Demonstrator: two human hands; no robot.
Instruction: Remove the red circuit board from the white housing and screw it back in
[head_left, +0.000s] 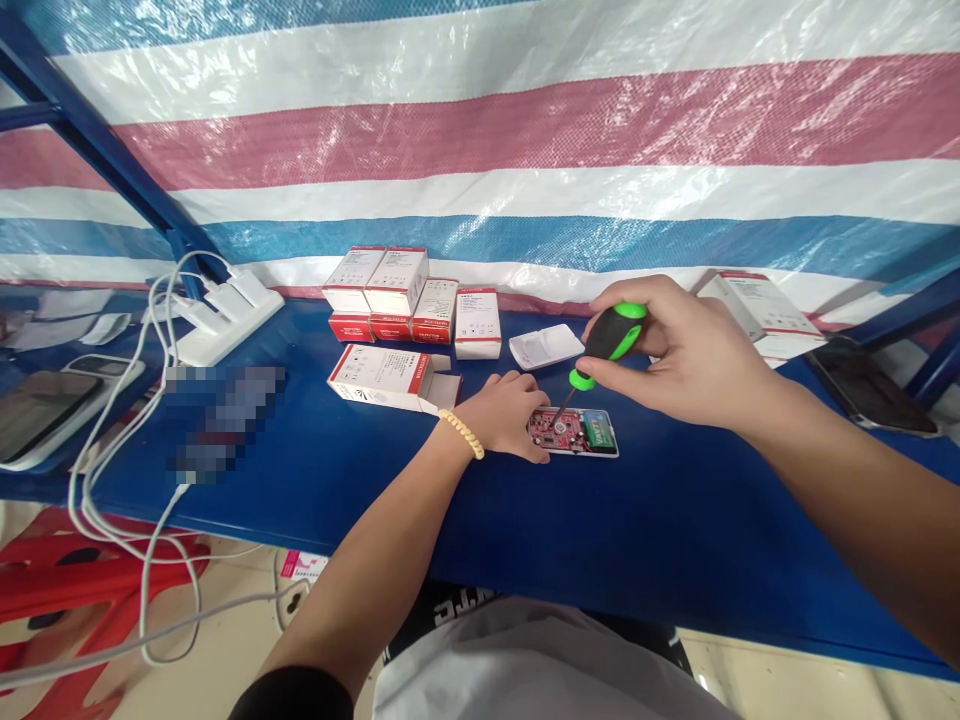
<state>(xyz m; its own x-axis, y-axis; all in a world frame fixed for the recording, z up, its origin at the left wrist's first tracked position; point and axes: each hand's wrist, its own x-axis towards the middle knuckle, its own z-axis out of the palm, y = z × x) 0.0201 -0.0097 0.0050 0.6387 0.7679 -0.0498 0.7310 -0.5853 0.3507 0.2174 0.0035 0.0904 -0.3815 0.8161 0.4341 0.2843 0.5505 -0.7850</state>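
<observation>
My right hand (667, 355) is closed around the black and green handle of a screwdriver (616, 330). Its shaft slants down to the left, with the tip at a red circuit board (555, 430). The board sits in a white housing, with a green block at its right end. My left hand (506, 415), with a yellow coiled band at the wrist, grips the left end of this opened device (609, 450). Behind the device lies a white plastic cover (546, 346). An opened white and red box (382, 374) lies on its side just left of my left hand.
Several white and red boxes (394, 280) are stacked at the back, others (761, 305) at the right. A dark phone (870, 385) lies far right on the blue table (600, 560). A power strip (232, 315) with trailing white cables (94, 480) occupies the left; a red stool (67, 600) stands below.
</observation>
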